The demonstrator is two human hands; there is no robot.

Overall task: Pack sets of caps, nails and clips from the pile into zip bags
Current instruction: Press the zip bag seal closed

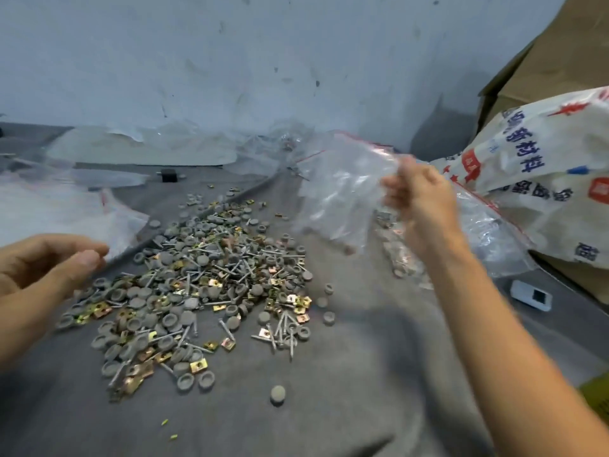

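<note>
Head view: my right grip pinches the top edge of a clear, empty-looking zip bag, held up over the far right of the pile of grey caps, nails and brassy clips in the middle of the desk. My left grip hovers near left of the pile, fingers loosely curled, nothing in it. The step looks like readying a fresh bag; next the left grip probably has to open its mouth, then pick a set.
</note>
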